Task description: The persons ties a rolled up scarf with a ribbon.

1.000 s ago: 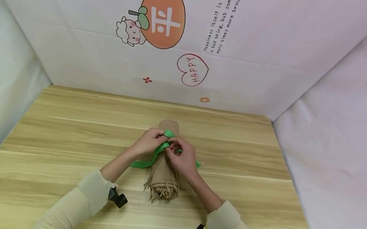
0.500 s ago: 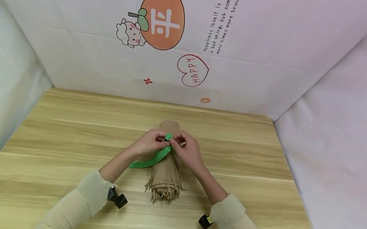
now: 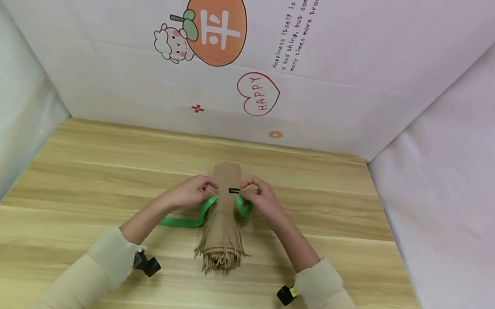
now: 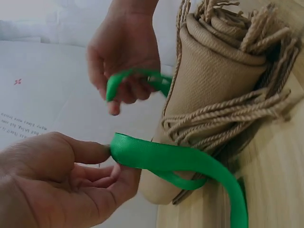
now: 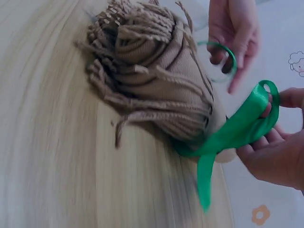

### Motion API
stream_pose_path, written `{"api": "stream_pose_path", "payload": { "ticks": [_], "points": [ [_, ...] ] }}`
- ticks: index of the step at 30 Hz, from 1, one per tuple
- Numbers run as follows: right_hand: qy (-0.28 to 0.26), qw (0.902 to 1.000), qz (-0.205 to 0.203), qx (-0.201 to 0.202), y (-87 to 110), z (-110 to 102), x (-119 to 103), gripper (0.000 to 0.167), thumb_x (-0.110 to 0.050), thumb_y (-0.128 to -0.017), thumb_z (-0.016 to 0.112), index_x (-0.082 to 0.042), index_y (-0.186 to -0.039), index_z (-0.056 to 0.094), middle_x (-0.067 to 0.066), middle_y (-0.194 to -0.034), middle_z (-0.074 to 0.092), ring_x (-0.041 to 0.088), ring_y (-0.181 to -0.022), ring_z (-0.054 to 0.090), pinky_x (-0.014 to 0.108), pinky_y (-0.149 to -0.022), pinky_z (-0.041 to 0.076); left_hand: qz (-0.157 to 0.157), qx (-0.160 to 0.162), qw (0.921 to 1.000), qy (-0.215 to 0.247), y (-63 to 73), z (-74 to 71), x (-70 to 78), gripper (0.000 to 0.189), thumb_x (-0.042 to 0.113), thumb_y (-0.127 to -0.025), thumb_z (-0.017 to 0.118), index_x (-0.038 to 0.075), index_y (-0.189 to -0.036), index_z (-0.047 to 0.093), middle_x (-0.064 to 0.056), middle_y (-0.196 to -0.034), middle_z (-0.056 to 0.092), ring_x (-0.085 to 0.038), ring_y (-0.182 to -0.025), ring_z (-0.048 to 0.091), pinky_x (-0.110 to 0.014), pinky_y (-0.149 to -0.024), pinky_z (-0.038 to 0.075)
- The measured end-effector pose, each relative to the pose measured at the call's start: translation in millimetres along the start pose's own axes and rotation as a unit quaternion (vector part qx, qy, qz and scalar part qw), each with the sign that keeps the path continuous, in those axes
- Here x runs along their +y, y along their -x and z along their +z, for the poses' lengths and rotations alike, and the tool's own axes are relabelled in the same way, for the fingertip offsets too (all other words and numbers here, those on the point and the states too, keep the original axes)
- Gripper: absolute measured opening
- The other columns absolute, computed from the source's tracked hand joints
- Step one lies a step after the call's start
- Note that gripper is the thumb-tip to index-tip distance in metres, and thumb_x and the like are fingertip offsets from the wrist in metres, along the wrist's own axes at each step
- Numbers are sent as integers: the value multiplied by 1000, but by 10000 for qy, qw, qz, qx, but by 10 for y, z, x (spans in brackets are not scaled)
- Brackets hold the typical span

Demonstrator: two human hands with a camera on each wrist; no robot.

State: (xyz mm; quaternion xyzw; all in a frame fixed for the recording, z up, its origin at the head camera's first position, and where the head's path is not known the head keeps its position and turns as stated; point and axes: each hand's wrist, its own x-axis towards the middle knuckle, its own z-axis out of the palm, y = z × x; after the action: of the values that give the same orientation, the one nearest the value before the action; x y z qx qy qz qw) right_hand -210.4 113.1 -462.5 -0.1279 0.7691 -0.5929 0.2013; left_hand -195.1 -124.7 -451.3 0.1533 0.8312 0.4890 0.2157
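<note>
A rolled brown scarf lies lengthwise on the table, its corded fringe towards me and a small black label on top. A green ribbon passes to both sides of the roll. On its left side, my left hand pinches one part of the ribbon between thumb and fingers; the left wrist view shows the band running from the fingertips down to the table. My right hand pinches the other part on the right, where a ribbon loop bends around the fingers in the right wrist view.
The wood-grain table meets a printed white backdrop at its far edge. White sheets hang at the left and right. Small black cameras sit on both cuffs.
My hands have come apart from the middle, the left going left and the right going right, each with a part of the ribbon. The scarf's black label now shows between them.
</note>
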Motion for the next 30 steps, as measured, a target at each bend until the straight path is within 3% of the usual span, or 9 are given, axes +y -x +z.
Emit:
{"api": "stream_pose_path", "payload": {
  "ticks": [4,7,9,13,17,20,22,25,30],
  "points": [
    [549,9956,623,-446,100,-90,35,27,-22,-103,54,0,-117,54,-6,-56,41,9,-49,34,30,-55,36,-380,-127,9987,-321,113,-80,-36,36,7,-106,40,-13,-134,50,-28,-134,55,-16,-77,48,-42,-91,50],
    [1301,9856,868,-638,189,-183,62,30,-30,-104,54,-2,-114,57,-7,-56,41,8,-47,31,29,-52,35,-688,-178,9960,-534,184,-135,-68,30,10,-106,44,-12,-122,57,-18,-104,62,-15,-79,50,-36,-80,51],
    [1881,9746,967,-740,262,-277,74,33,-35,-103,54,-3,-108,60,-7,-57,42,7,-46,32,28,-51,37,-799,-196,9941,-703,206,-156,-74,29,11,-105,47,-12,-115,62,-13,-90,58,-16,-70,46,-31,-70,45],
    [2874,9482,845,-1056,378,-458,69,40,-37,-102,55,-3,-87,69,-8,-51,39,7,-45,32,25,-49,34,-854,-238,9868,-1356,266,-215,-84,27,13,-102,54,-10,-109,67,-13,-93,65,-14,-71,48,-27,-67,44],
    [3479,9259,611,-1342,461,-603,34,44,-34,-101,57,-10,-64,60,-9,-49,35,6,-45,27,23,-48,30,-888,-528,9779,-1818,343,-304,-84,30,12,-100,58,0,-74,66,0,-63,50,-10,-55,36,-23,-54,34],
    [3709,9140,573,-1540,498,-710,14,46,-34,-100,59,-17,-59,50,-9,-50,33,7,-46,26,23,-49,29,-826,-864,9758,-1831,393,-378,-87,45,9,-100,58,13,-56,48,7,-52,26,-8,-49,21,-23,-51,25],
    [3749,9084,583,-1755,511,-782,7,47,-35,-100,60,-17,-58,48,-8,-50,33,7,-47,26,24,-50,29,-673,-1059,9770,-1724,414,-421,-98,49,6,-100,56,17,-55,39,8,-52,23,-8,-50,19,-23,-54,27],
    [3532,9076,561,-2199,511,-880,6,47,-33,-101,59,-7,-61,56,-7,-52,37,7,-47,26,24,-52,31,-442,-1221,9818,-1385,429,-473,-125,44,2,-100,51,14,-59,38,5,-56,27,-11,-53,23,-26,-61,31],
    [3209,9036,505,-2790,515,-974,12,38,-29,-101,60,-2,-74,64,-6,-57,44,6,-51,33,22,-57,35,-265,-1270,9888,-741,449,-533,-169,31,1,-102,45,6,-73,52,-5,-68,48,-19,-63,50,-36,-69,48]
  ]
}}
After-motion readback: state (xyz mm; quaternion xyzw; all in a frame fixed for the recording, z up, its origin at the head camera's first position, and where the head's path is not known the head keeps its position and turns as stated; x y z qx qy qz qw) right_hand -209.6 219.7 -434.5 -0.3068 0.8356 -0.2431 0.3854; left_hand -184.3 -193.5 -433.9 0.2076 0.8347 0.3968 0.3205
